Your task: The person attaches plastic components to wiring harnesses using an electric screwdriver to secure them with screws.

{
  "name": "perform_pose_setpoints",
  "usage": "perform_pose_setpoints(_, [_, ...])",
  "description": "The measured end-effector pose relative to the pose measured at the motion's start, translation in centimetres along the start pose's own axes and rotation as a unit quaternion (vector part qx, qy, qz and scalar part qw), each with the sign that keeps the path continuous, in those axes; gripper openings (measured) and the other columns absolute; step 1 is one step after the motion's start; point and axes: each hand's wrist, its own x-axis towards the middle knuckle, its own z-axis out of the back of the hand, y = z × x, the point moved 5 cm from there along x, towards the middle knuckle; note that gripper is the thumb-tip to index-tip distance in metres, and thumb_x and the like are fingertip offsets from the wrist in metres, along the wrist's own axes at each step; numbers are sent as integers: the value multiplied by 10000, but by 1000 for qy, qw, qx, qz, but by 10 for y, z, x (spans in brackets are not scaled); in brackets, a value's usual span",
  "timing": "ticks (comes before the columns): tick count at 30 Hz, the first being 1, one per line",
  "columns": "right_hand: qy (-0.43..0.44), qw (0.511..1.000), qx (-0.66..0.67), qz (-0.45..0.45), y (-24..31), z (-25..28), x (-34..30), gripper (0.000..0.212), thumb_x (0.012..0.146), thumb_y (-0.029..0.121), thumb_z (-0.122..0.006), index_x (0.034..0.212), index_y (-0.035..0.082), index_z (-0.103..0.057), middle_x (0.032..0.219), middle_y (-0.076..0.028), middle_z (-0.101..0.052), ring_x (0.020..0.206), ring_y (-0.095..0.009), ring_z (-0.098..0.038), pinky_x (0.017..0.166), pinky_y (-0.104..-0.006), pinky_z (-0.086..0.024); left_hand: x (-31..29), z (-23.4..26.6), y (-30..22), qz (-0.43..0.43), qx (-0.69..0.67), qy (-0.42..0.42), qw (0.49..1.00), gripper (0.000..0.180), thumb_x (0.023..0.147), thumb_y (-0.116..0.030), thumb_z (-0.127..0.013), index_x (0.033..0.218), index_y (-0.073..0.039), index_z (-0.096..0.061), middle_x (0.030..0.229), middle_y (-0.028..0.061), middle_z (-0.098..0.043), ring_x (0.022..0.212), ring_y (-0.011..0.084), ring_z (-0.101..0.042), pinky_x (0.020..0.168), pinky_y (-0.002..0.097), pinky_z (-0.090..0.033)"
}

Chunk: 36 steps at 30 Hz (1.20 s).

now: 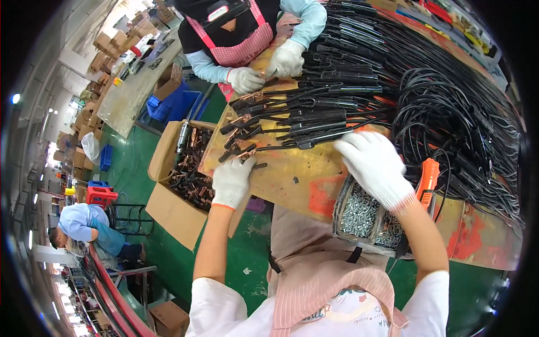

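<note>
White knit gloves cover both my hands. My left hand [232, 181] is at the table's left edge, its fingers curled at a copper clamp [247, 150] with black handles, on the end of a black cable. My right hand [373, 164] reaches over the table with its fingers stretched out. Its fingertips are beside a black cable [328, 137]; its thumb is partly hidden. Several similar clamps and cables with black sleeves [320, 116] lie in rows beyond my hands. Below my right hand stands a divided bin of small screws [359, 213], with an orange-handled power screwdriver [428, 180] at its right.
Across the table [281, 180], a co-worker's gloved hands [285, 59] handle a small copper part. An open cardboard box [164, 147] of copper clamps stands left of the table. Coiled black cables [429, 106] heap at the right. Another person [84, 222] is at the far left.
</note>
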Motion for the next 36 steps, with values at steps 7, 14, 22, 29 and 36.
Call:
perform_pose_setpoints(7, [190,974,-109,-58,-46,-102,20,414,760,303,-748,1097,127,-584,1009,-59,-581,994,-267,-586,850,-401,-474,19,40,11,-181,72,32,980,204,859,-173,-549,963,-238,-712,882,36,-621,964,215,-603,936,435,-427])
perform_pose_setpoints(14, [158,980,120,5,-26,-88,28,421,871,436,-651,1125,111,-570,955,-111,-648,898,-315,-646,771,-437,-516,5,115,16,-192,-64,-134,970,244,718,-220,-736,956,-173,-715,922,54,-675,954,261,-625,916,441,-442])
perform_pose_setpoints(22, [191,973,57,119,20,-21,68,452,768,550,-687,1009,174,-620,873,-49,-603,819,-267,-650,653,-393,-511,-16,155,-7,-167,-172,-130,962,320,782,-291,-732,1013,-72,-702,661,75,-605,657,267,-600,649,397,-424])
perform_pose_setpoints(29, [113,982,75,132,18,21,67,435,777,546,-672,943,145,-642,797,-53,-623,756,-278,-656,627,-400,-504,-6,177,-32,-149,-203,-172,952,339,736,-229,-745,1038,-81,-704,803,87,-620,809,285,-604,745,397,-431])
perform_pose_setpoints(36, [84,984,-21,156,38,40,62,392,692,522,-682,773,173,-522,752,7,-548,746,-186,-601,670,-351,-480,-2,83,-50,50,-617,97,780,493,882,-48,-450,1368,10,-507,1324,178,-554,1277,244,-492,1090,393,-370])
